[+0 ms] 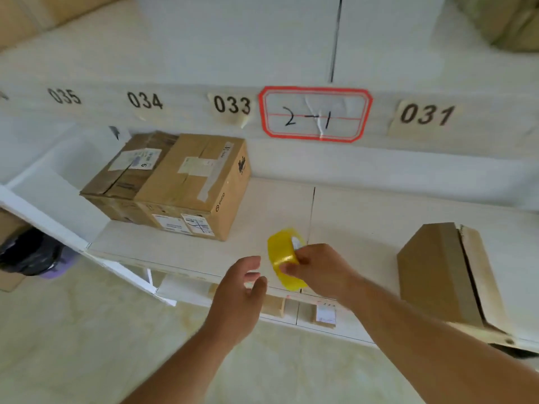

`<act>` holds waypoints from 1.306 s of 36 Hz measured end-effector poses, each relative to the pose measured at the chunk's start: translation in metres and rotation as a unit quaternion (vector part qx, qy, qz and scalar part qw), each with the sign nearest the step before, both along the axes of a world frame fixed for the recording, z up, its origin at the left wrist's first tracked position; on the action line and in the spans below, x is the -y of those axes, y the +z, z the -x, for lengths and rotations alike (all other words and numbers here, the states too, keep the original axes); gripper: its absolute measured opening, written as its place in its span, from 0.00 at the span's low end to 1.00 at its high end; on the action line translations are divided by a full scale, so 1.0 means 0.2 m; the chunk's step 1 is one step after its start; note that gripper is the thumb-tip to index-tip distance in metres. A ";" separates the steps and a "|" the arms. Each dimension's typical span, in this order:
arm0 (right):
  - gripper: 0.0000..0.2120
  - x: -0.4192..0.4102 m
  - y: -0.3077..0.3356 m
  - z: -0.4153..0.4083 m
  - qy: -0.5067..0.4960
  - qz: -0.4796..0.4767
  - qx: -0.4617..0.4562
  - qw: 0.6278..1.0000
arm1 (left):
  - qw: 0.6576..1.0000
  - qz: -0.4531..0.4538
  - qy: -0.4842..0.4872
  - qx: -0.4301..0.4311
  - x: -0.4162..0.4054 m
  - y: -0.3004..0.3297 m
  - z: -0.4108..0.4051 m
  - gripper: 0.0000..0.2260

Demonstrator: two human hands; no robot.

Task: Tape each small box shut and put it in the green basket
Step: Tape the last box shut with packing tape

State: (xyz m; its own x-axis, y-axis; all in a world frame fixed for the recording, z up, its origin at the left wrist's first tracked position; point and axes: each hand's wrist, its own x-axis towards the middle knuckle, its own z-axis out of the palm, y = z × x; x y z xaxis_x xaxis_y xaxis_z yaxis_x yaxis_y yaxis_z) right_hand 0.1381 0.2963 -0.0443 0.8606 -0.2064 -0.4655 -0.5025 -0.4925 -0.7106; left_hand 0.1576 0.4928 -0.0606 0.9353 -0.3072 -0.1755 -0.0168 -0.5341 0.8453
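Note:
My right hand (pixel 319 269) grips a yellow roll of tape (pixel 284 256) just above the front edge of the white shelf (pixel 364 223), thumb and fingers curled round its rim. My left hand (pixel 242 290) hovers just left of the roll with fingers loosely spread and nothing in it. A brown cardboard box (pixel 437 272) with a gaping top seam stands at the shelf's right end. No green basket is in view.
Two larger taped cardboard boxes (pixel 175 182) sit side by side at the shelf's left. Number labels and a red-framed label (pixel 316 113) run along the shelf above. A dark bag (pixel 26 252) lies on the floor at far left. Pale tiled floor lies below.

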 end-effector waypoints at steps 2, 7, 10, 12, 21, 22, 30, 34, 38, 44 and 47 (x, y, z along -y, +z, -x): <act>0.20 0.03 0.14 0.11 -0.128 -0.117 -0.005 0.985 | 0.998 0.031 -0.035 0.029 0.02 0.13 0.06 0.13; 0.19 0.08 0.41 0.38 -0.285 -0.268 -0.001 0.920 | 0.963 -0.002 -0.241 0.122 0.07 0.38 0.17 0.34; 0.26 0.09 0.52 0.52 -0.312 -0.287 0.033 0.905 | 0.921 -0.039 -0.318 0.221 0.15 0.49 0.19 0.37; 0.20 0.08 0.59 0.58 -0.319 -0.295 0.052 0.899 | 0.903 -0.038 -0.340 0.261 0.20 0.53 0.20 0.35; 0.17 0.05 0.82 0.84 -0.338 -0.366 0.154 0.853 | 0.883 0.056 -0.365 0.288 0.32 0.67 0.30 0.26; 0.17 0.05 0.83 0.86 -0.339 -0.366 0.161 0.852 | 0.880 0.059 -0.368 0.295 0.34 0.68 0.32 0.26; 0.18 0.09 0.86 1.01 -0.348 -0.347 0.181 0.852 | 0.857 0.073 -0.386 0.334 0.43 0.69 0.41 0.17; 0.16 0.13 0.83 1.06 -0.354 -0.349 0.176 0.850 | 0.861 0.069 -0.390 0.319 0.50 0.71 0.43 0.14; 0.16 0.20 0.78 1.11 -0.339 -0.363 0.185 0.848 | 0.861 0.053 -0.385 0.328 0.58 0.76 0.47 0.15; 0.21 0.33 0.74 1.21 -0.235 -0.355 0.184 0.886 | 0.821 -0.025 -0.383 0.424 0.70 0.81 0.56 0.13; 0.12 0.42 0.70 1.26 -0.224 -0.353 0.204 0.885 | 0.805 -0.054 -0.387 0.445 0.79 0.83 0.62 0.10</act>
